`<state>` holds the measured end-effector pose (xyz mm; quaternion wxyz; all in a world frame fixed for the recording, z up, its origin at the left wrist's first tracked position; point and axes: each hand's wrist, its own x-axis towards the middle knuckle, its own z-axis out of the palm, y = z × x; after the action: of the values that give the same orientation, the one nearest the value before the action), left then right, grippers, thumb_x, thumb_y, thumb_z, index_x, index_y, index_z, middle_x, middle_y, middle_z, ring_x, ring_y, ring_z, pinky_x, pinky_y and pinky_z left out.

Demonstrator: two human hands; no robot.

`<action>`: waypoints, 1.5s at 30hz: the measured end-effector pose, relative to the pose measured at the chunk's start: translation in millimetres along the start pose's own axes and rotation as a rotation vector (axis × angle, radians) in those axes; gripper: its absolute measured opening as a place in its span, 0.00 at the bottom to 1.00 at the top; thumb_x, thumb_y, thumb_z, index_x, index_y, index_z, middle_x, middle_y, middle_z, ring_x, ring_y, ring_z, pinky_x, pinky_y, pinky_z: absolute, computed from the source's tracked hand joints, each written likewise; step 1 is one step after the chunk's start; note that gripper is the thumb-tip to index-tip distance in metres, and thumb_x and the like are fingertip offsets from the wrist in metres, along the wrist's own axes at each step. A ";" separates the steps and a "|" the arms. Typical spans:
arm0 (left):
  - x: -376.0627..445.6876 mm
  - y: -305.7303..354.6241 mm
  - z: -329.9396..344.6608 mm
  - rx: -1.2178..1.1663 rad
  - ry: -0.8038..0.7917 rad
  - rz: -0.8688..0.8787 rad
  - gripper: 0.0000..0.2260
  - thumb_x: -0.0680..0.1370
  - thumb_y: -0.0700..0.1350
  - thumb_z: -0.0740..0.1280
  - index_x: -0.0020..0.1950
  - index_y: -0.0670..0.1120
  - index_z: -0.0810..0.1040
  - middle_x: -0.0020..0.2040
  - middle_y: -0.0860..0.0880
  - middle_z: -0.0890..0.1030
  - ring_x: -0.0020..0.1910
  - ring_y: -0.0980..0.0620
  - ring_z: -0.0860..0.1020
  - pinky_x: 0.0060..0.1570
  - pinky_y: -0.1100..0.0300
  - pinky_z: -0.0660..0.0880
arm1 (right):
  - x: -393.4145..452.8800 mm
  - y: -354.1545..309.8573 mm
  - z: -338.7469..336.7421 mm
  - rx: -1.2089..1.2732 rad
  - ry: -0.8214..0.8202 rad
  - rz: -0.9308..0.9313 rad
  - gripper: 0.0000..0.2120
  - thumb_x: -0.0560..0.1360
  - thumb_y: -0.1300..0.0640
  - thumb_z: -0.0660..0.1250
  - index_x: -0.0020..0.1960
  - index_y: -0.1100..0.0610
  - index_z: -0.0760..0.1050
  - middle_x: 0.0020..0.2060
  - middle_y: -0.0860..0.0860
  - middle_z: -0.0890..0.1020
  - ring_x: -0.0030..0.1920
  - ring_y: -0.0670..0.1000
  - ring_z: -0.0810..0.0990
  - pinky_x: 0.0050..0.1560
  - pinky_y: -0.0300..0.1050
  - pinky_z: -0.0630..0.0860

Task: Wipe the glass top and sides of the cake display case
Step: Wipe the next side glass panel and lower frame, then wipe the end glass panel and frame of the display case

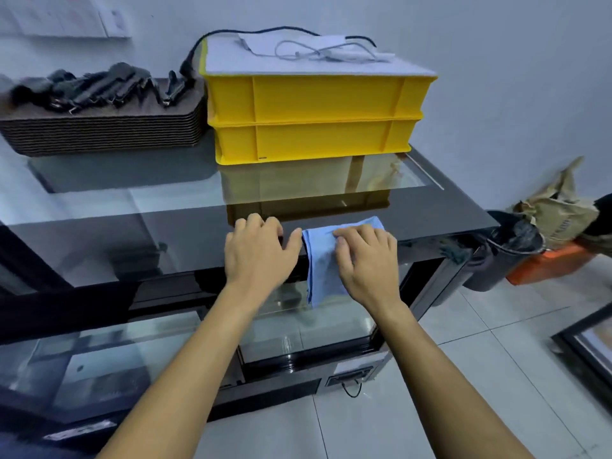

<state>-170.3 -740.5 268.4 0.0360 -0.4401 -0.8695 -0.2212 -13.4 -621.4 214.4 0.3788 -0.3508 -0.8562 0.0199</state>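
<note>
The right hand (366, 260) lies on a blue cloth (323, 260), fingers bent and pressing it down at the front edge of the glass top (132, 233) of the display case (298, 376); the thumb seems to pinch a fold, so the cloth looks gripped rather than merely covered. Part of the cloth lies flat on the top and the rest hangs over the front edge, down the glass front. Just beside it, the left hand (260, 251) rests on the same edge with fingers loosely spread and slightly bent, holding nothing (its thumb tip nearly meets the cloth).

Straight behind the hands, two stacked yellow crates (311, 120) stand on the glass and block the back right portion of the top. A white sheet covers the upper crate, so what is inside cannot be seen; white cables (318, 53) and a black cord (198, 51) lie over it. To the left, a stack of brown trays (102, 130) carries a heap of black clips (96, 87).

Bare glass runs from the hands leftward along the front strip. Past the right end of the case stand a dark bin (506, 253), a crumpled brown paper bag (559, 207) and an orange box (546, 263) on the tiled floor (430, 376).
</note>
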 end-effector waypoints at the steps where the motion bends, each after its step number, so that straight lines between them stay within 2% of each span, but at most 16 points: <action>1: 8.2 7.6 -2.1 -0.030 -0.069 0.016 0.23 0.82 0.67 0.58 0.61 0.51 0.81 0.58 0.49 0.80 0.61 0.44 0.73 0.56 0.49 0.70 | 13.3 4.7 -7.8 -0.012 -0.064 -0.005 0.16 0.81 0.49 0.56 0.53 0.49 0.82 0.48 0.46 0.80 0.51 0.53 0.76 0.59 0.49 0.66; 5: 30.7 25.4 -4.0 0.053 -0.304 0.100 0.27 0.78 0.71 0.61 0.71 0.57 0.76 0.65 0.49 0.75 0.67 0.44 0.69 0.60 0.48 0.71 | 62.2 34.5 -32.5 0.086 -0.385 0.039 0.19 0.79 0.43 0.55 0.55 0.47 0.84 0.55 0.48 0.78 0.58 0.55 0.71 0.57 0.47 0.62; 8: 40.8 24.2 -9.3 0.026 -0.389 0.106 0.20 0.78 0.68 0.67 0.64 0.59 0.77 0.60 0.52 0.75 0.64 0.47 0.70 0.56 0.50 0.72 | 82.7 68.2 -44.4 0.089 -0.630 0.005 0.16 0.80 0.44 0.61 0.63 0.46 0.80 0.63 0.49 0.76 0.63 0.55 0.68 0.62 0.51 0.66; 10: 44.3 22.6 -10.1 -0.026 -0.421 0.118 0.13 0.78 0.65 0.69 0.55 0.59 0.76 0.53 0.56 0.74 0.60 0.50 0.71 0.52 0.51 0.71 | 87.7 81.5 -48.4 0.132 -0.722 -0.026 0.13 0.79 0.47 0.66 0.61 0.46 0.81 0.58 0.49 0.79 0.60 0.55 0.72 0.61 0.54 0.72; 13: 47.0 23.6 -8.9 -0.109 -0.441 0.144 0.09 0.80 0.59 0.71 0.50 0.56 0.75 0.50 0.55 0.77 0.54 0.50 0.75 0.48 0.52 0.73 | 94.7 82.7 -53.2 0.330 -0.733 0.021 0.01 0.77 0.52 0.71 0.46 0.47 0.81 0.44 0.47 0.83 0.45 0.47 0.79 0.47 0.46 0.75; 17: 58.9 27.1 -17.1 -0.406 -0.434 0.084 0.08 0.81 0.53 0.72 0.50 0.52 0.76 0.40 0.52 0.83 0.39 0.49 0.80 0.44 0.52 0.75 | 120.7 92.8 -65.2 0.542 -0.790 0.132 0.03 0.76 0.56 0.75 0.45 0.53 0.82 0.39 0.52 0.84 0.38 0.46 0.80 0.43 0.43 0.76; 20: 85.7 38.0 -26.0 -0.473 -0.296 0.081 0.07 0.79 0.50 0.74 0.51 0.50 0.78 0.40 0.52 0.86 0.40 0.51 0.83 0.48 0.49 0.77 | 154.6 99.2 -71.0 0.618 -0.734 0.174 0.04 0.75 0.58 0.77 0.45 0.56 0.83 0.38 0.56 0.84 0.38 0.48 0.81 0.43 0.43 0.79; 22: 105.7 52.4 -28.7 -0.491 -0.217 0.068 0.07 0.79 0.48 0.75 0.52 0.49 0.79 0.42 0.49 0.86 0.42 0.48 0.85 0.50 0.46 0.81 | 179.2 101.1 -68.5 0.579 -0.664 0.159 0.05 0.75 0.59 0.77 0.46 0.58 0.82 0.37 0.55 0.82 0.35 0.48 0.79 0.36 0.39 0.77; 27: 134.3 76.6 -21.7 -0.456 -0.068 0.052 0.06 0.80 0.44 0.73 0.52 0.47 0.77 0.41 0.48 0.85 0.38 0.54 0.84 0.42 0.53 0.78 | 205.1 107.0 -51.1 0.514 -0.477 0.133 0.03 0.76 0.59 0.76 0.48 0.58 0.83 0.38 0.52 0.83 0.37 0.50 0.79 0.40 0.50 0.78; 29: 128.5 72.3 -19.9 -0.468 -0.059 0.079 0.06 0.80 0.45 0.74 0.51 0.49 0.78 0.43 0.50 0.86 0.43 0.53 0.84 0.45 0.53 0.77 | 183.5 112.6 -53.8 0.502 -0.384 0.050 0.01 0.76 0.59 0.74 0.46 0.55 0.83 0.36 0.45 0.81 0.35 0.40 0.76 0.37 0.38 0.73; 31: 113.3 59.1 -14.8 -0.521 -0.151 0.104 0.05 0.79 0.46 0.75 0.50 0.50 0.81 0.46 0.52 0.86 0.46 0.55 0.83 0.48 0.56 0.77 | 149.1 122.6 -55.1 0.450 -0.417 -0.039 0.03 0.76 0.58 0.73 0.46 0.52 0.82 0.36 0.39 0.80 0.36 0.35 0.77 0.36 0.28 0.68; 35: 93.2 34.7 5.4 -0.491 -0.315 0.133 0.04 0.78 0.47 0.76 0.48 0.55 0.83 0.44 0.51 0.86 0.40 0.51 0.82 0.44 0.54 0.74 | 103.6 137.1 -48.9 0.444 -0.536 -0.089 0.06 0.78 0.57 0.72 0.53 0.50 0.85 0.48 0.40 0.84 0.52 0.37 0.80 0.53 0.33 0.73; 37: 94.8 25.8 8.0 -0.473 -0.381 0.143 0.06 0.78 0.46 0.75 0.48 0.57 0.84 0.53 0.57 0.86 0.50 0.59 0.83 0.53 0.53 0.76 | 106.5 134.5 -51.9 0.424 -0.563 -0.134 0.05 0.78 0.54 0.71 0.51 0.49 0.85 0.50 0.39 0.84 0.55 0.39 0.80 0.58 0.40 0.76; 40: 101.2 22.3 -1.4 -0.534 -0.520 0.148 0.04 0.74 0.50 0.70 0.44 0.55 0.85 0.63 0.60 0.81 0.63 0.66 0.77 0.65 0.59 0.71 | 119.0 123.3 -60.2 0.414 -0.498 -0.114 0.07 0.80 0.48 0.68 0.47 0.46 0.84 0.46 0.39 0.83 0.54 0.43 0.77 0.57 0.48 0.75; 42: 107.1 22.4 -7.6 -0.612 -0.450 0.140 0.09 0.70 0.56 0.67 0.40 0.53 0.85 0.61 0.58 0.83 0.61 0.63 0.79 0.65 0.59 0.72 | 129.0 114.0 -58.8 0.390 -0.407 -0.152 0.08 0.81 0.47 0.66 0.53 0.45 0.84 0.49 0.39 0.83 0.55 0.47 0.76 0.56 0.50 0.75; 45: 116.3 19.0 -6.1 -0.595 -0.276 0.092 0.06 0.78 0.51 0.70 0.43 0.54 0.84 0.55 0.57 0.85 0.57 0.55 0.81 0.64 0.51 0.75 | 143.5 98.5 -40.4 0.297 -0.477 -0.327 0.15 0.83 0.44 0.63 0.66 0.45 0.80 0.66 0.43 0.80 0.69 0.47 0.72 0.70 0.50 0.70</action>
<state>-227.1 -646.1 310.5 -0.2025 -0.4958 -0.7427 -0.4019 4.0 -468.2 304.8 0.2128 -0.1351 -0.9536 0.1649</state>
